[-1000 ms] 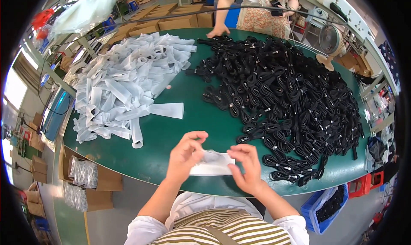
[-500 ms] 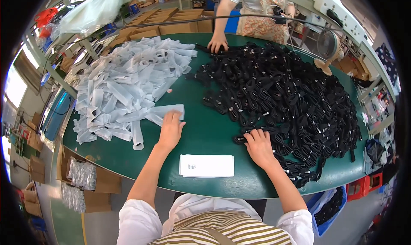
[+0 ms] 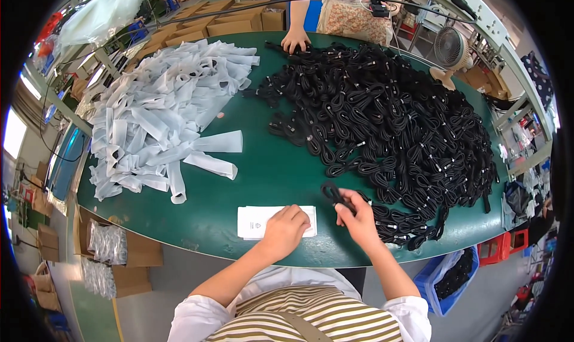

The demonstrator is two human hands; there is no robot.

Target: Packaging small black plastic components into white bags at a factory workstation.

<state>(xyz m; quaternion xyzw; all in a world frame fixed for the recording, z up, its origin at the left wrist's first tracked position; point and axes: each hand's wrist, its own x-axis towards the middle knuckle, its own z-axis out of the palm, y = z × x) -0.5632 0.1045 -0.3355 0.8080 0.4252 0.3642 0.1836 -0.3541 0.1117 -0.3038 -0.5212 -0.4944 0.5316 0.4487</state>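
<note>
A bundled black cable [image 3: 330, 194], coiled into a loop, is pinched between the thumb and fingers of my right hand [image 3: 357, 220], just above the green table. My left hand [image 3: 286, 229] lies over the right part of a flat stack of white printed paper slips [image 3: 249, 222], its fingers bent together on the top slip; the fingertips are partly hidden. A large heap of similar black cables [image 3: 382, 115] spreads to the right of my right hand. Farther left lies a pile of translucent whitish sleeves [image 3: 155, 121], a few of them sticking out toward the middle.
Across the green table [image 3: 275, 162], a co-worker's hand [image 3: 295, 40] rests at the cable heap's far edge. A small fan [image 3: 449, 48] stands at the back right. Open cardboard boxes [image 3: 239, 23] sit behind the table; a blue bin [image 3: 439, 282] is below its right front edge.
My left hand has left the whitish sleeves and come down to the paper stack. My right hand has drawn back from the heap with a cable. The whole view has shifted slightly.
</note>
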